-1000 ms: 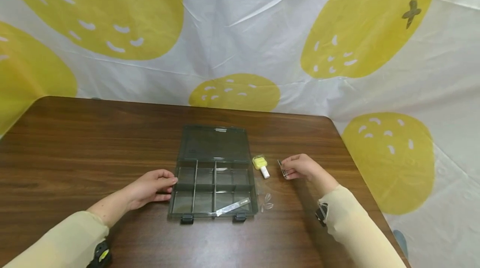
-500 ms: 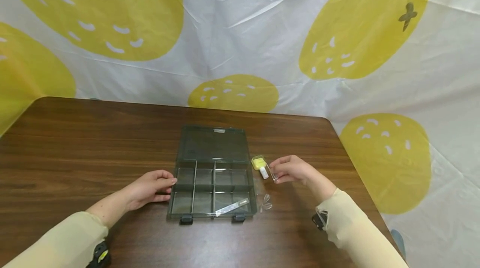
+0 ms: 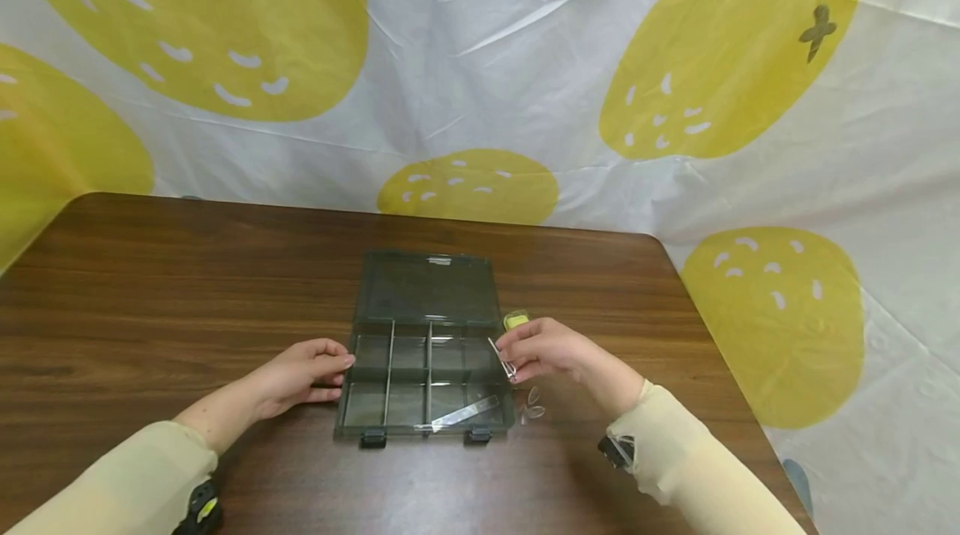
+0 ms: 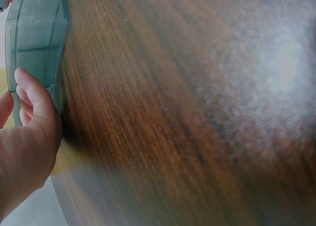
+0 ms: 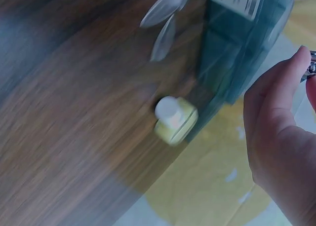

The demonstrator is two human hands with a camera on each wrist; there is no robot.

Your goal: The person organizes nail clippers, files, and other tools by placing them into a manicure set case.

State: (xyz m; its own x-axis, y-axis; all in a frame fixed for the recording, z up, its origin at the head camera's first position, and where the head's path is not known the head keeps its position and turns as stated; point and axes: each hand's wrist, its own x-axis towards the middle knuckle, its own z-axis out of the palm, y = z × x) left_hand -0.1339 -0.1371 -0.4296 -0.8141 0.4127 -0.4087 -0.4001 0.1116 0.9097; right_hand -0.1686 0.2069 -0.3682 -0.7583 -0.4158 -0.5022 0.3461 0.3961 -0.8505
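Note:
A see-through dark grey divider box lies on the table with its lid folded back flat. My left hand touches the box's left wall with relaxed fingers; the left wrist view shows these fingers beside the wall. Between thumb and fingers, my right hand pinches a small silver nail clipper over the box's right edge. In the right wrist view only a bit of the clipper shows. A flat silvery strip lies slanted in the front right part of the box.
A small yellow bottle with a white cap stands or lies right of the box, partly behind my right hand in the head view. Several clear petal-shaped pieces lie nearer the front. A fruit-patterned curtain hangs behind the table.
My right hand has moved left with the nail clipper, past the yellow bottle to the box's right edge. The left hand and the box have stayed in place.

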